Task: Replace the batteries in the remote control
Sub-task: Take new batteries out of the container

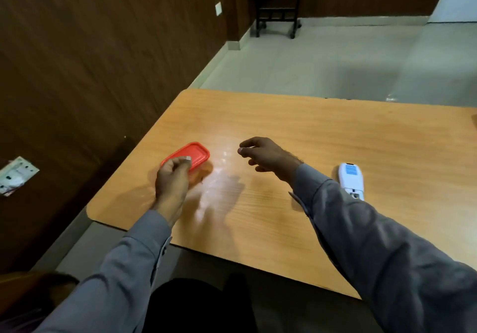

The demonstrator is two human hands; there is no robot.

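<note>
Grey-sleeved arms over a pale orange wood-grain table [335, 136]. Nearest on the right, partly behind the right sleeve: white plastic remote control [351, 177] flat on the wood, long axis running near to far. Further on, left hand [172, 177] curled on the near edge of a red plastic lidded box [189, 155]. Just beyond, right hand [263, 155] hovering loosely open and empty near the box, well left of the remote. Batteries nowhere visible, possibly boxed.

Bare table [322, 136] ahead of and btwn both hands. Only blockers: red container [192, 155] under the left hand's [171, 177] fingers, white remote [351, 180] just right of the right hand's [265, 155] sleeve. Wood wall [90, 61] left of the left hand, past the table edge.
</note>
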